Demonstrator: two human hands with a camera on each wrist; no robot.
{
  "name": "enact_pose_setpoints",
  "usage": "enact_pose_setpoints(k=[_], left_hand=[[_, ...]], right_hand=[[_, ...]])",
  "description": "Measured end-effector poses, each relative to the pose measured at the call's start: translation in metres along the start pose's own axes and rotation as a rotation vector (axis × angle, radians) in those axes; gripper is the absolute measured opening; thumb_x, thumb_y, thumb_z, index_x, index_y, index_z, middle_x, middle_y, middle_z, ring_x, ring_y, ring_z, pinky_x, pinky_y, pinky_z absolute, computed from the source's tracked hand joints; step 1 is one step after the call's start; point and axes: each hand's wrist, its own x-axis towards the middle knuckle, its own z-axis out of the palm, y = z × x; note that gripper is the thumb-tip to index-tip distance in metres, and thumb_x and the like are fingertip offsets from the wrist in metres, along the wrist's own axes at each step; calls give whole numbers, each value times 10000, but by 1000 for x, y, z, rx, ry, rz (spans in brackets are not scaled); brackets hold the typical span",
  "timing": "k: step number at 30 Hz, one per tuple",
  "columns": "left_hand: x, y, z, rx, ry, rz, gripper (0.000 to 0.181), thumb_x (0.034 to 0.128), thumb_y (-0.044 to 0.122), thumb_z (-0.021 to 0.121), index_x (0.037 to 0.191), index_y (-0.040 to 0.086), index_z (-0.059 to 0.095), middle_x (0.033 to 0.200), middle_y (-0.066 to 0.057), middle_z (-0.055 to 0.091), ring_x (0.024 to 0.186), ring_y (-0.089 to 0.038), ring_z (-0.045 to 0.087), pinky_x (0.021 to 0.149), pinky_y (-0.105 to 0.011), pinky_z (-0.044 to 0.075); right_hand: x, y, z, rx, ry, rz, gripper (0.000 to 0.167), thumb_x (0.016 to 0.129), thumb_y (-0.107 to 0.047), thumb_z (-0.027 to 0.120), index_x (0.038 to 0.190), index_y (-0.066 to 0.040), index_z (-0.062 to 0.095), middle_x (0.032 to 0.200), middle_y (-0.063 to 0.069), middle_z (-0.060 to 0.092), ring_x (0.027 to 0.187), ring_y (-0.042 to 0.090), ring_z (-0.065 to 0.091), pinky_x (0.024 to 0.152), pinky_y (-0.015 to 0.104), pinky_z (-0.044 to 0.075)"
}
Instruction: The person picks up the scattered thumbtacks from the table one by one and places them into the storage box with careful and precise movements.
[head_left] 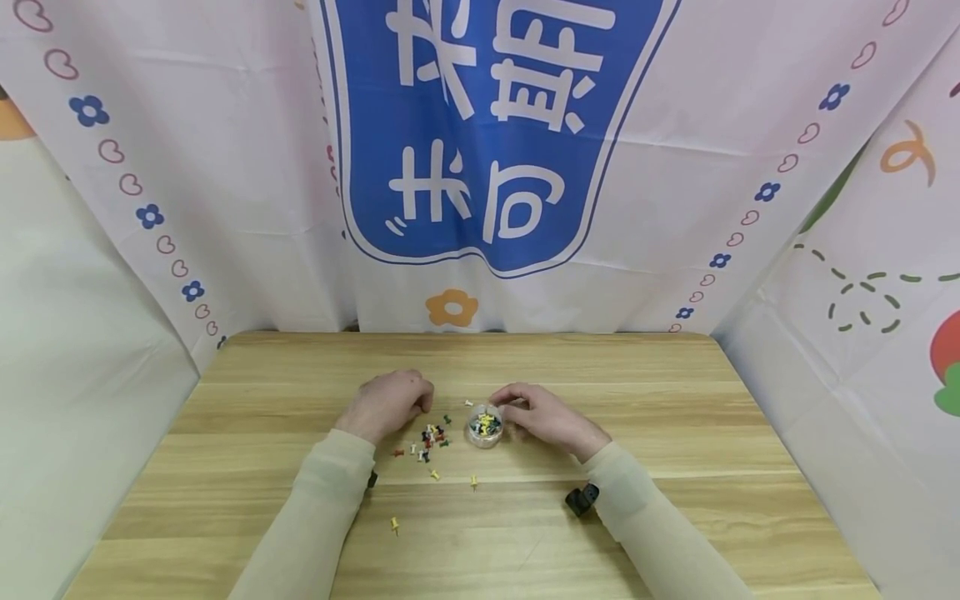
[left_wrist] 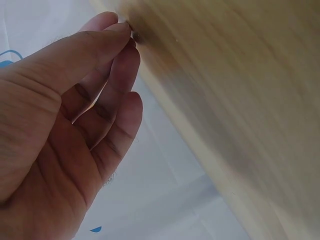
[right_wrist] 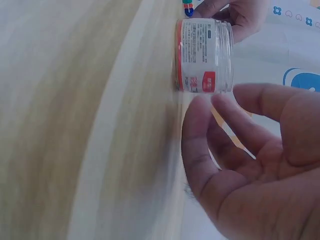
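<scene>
A small clear jar with push pins of several colours inside stands near the middle of the table. In the right wrist view the jar shows a printed label. My right hand is close by its right side with fingers loosely bent; whether the fingertips touch it I cannot tell. Left of the jar lies a loose pile of push pins. Just behind the pile is my left hand. In the left wrist view its thumb and forefinger pinch a tiny dark thing, apparently a push pin, mostly hidden.
Stray yellow pins lie toward the front, and a white pin is behind the jar. The wooden table ends at a printed cloth hung along the back. A black wrist device sits beside the right sleeve.
</scene>
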Motion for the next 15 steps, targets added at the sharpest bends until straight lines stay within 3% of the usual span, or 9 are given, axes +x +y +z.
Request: enact_pose_setpoints(k=[5,10,15], left_hand=[[0,0,1,7,7,5,211,1030,-54,816,946,139,800,1008,-6,795,911,-162,707,846,-410,661],[1,0,1,-1,6,-2,211,1021,-53,834,942,142,809,1011,-6,803,919,-167,716,847,-424,665],[1,-1,1,0,10,-1,217,1023,-55,832,944,146,808,1014,-9,803,919,-170,715,844,-429,665]], right_hand=[[2,1,2,36,-10,-35,389,1172,-131,664,1547,-37,708,1592,221,703,1342,272,744,1129,371,661],[2,1,4,77,-30,-51,384,1173,-52,629,1544,29,687,1599,285,671,1330,313,763,1122,394,683],[-1,-3,-3,-16,12,-50,386,1119,-26,687,1502,11,724,1562,261,717,1321,318,769,1119,407,681]])
